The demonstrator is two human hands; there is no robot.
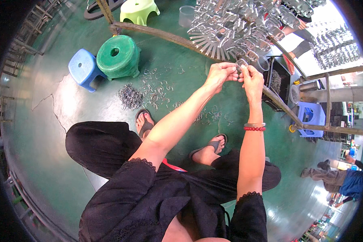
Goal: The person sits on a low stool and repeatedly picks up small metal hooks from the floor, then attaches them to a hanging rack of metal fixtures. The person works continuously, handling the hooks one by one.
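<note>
Left hand (219,76) and right hand (252,82) raised close together, thumbs and fingers of both pinching one small metal buckle (241,63), which sits between the fingertips. Just beyond them hangs a dense cluster (238,26) of similar metal pieces, near a bar (165,34). Farther out, lower left of the hands: a heap (130,97) of metal bits on green floor (40,161), then green stool (123,63) touching blue stool (81,67).

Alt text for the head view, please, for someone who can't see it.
The person's left hand and right hand pinch a small metal piece beside a dense cluster of silvery metal parts. Loose metal pieces lie on the green floor near the sandalled feet, with a green stool and a blue stool beyond.
</note>
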